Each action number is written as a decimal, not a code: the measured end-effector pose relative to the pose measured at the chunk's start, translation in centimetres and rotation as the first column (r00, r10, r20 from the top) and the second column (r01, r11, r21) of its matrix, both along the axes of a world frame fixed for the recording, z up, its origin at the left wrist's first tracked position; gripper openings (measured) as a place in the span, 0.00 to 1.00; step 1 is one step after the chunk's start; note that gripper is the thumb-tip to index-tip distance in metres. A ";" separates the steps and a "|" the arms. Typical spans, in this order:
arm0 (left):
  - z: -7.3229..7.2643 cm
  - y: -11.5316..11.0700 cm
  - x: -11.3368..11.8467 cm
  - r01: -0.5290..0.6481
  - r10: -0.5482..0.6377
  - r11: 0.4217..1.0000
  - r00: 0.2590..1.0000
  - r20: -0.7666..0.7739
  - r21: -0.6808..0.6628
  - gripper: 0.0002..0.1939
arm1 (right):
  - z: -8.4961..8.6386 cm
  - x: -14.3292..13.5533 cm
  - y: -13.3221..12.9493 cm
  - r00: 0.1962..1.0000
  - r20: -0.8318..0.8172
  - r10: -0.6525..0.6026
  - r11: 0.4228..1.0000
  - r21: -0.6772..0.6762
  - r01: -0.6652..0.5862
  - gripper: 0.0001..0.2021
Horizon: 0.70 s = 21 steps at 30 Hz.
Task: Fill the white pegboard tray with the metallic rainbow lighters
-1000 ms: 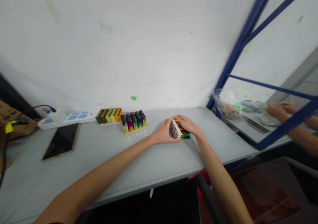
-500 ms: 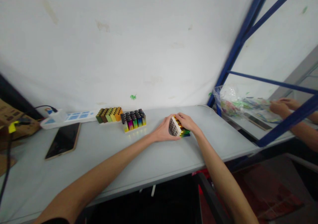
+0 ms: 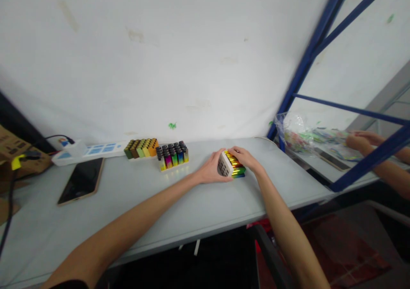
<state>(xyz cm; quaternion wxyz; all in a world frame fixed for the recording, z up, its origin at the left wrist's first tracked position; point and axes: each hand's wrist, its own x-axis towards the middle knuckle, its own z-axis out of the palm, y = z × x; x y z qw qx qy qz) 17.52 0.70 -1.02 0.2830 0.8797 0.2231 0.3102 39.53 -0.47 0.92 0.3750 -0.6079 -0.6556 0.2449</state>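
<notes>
My left hand [image 3: 212, 169] is curved around a white tray [image 3: 225, 165] full of holes, tipped on its side, thumb along the bottom and fingers at the top. Shiny lighters [image 3: 237, 167] in gold, green and blue lie sideways against the tray's far side. Over the top of these lighters my right hand [image 3: 242, 156] has its fingers bent and pressing; part of its grip is hidden. To the left, a block of upright lighters [image 3: 173, 156] with black tops stands in a tray. Beside it sits a block of green, brown, yellow and orange lighters [image 3: 141, 148].
A phone [image 3: 81, 181] and a white power strip [image 3: 102, 150] lie on the left of the grey table [image 3: 179, 203]. Cardboard [image 3: 19, 152] is at the far left. Blue metal framing [image 3: 296, 75] rises at right; beyond it are plastic bags [image 3: 297, 131] and another person's hands [image 3: 361, 141].
My right hand has shifted slightly right along the lighters, and more of their shiny sides show. My left hand keeps its hold on the tray.
</notes>
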 end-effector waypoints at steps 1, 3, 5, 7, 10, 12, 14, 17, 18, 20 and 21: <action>0.0 0.0 0.0 0.001 -0.001 1.000 1.000 -0.002 0.003 0.62 | 0.0 0.1 0.0 1.000 0.001 -0.002 1.000 0.000 0.002 0.18; -0.1 0.1 0.0 -0.001 0.001 1.000 1.000 -0.006 0.005 0.62 | -0.1 0.4 0.0 1.000 0.010 -0.005 1.000 -0.003 0.005 0.18; -0.2 0.1 0.0 -0.004 0.004 1.000 1.000 -0.007 0.006 0.62 | -0.1 0.8 0.1 1.000 0.014 -0.005 1.000 -0.002 0.005 0.18; -0.2 0.2 0.1 -0.003 0.003 1.000 1.000 -0.005 0.003 0.62 | -0.1 1.1 0.1 1.000 0.021 -0.009 1.000 0.004 0.009 0.19; -0.3 0.2 0.1 0.005 -0.005 1.000 1.000 -0.002 -0.002 0.63 | 0.0 1.5 0.1 0.999 0.048 -0.017 1.000 0.025 0.016 0.18; -0.3 0.2 0.1 0.007 -0.007 1.000 1.000 -0.003 -0.010 0.63 | 0.1 1.7 0.0 0.998 0.066 -0.013 0.999 0.040 0.010 0.18; -0.3 0.2 0.1 0.005 -0.005 1.000 1.000 -0.009 -0.020 0.64 | 0.2 1.8 -0.1 0.997 0.071 -0.001 0.999 0.050 -0.003 0.19; -0.3 0.1 0.1 0.004 -0.004 1.000 1.000 -0.012 -0.025 0.64 | 0.3 1.9 -0.2 0.998 0.066 0.013 0.999 0.048 -0.016 0.19; -0.2 0.1 0.1 0.005 -0.005 1.000 1.000 -0.012 -0.022 0.64 | 0.3 2.0 -0.2 0.998 0.060 0.017 0.999 0.046 -0.019 0.19; -0.1 0.0 0.1 0.005 -0.005 1.000 1.000 -0.016 -0.021 0.64 | 0.1 2.1 -0.1 0.999 0.046 0.028 0.999 0.043 -0.030 0.18; -0.1 0.0 0.1 0.004 -0.004 1.000 1.000 -0.020 -0.023 0.64 | 0.0 2.2 0.0 0.999 0.040 0.034 0.998 0.044 -0.035 0.18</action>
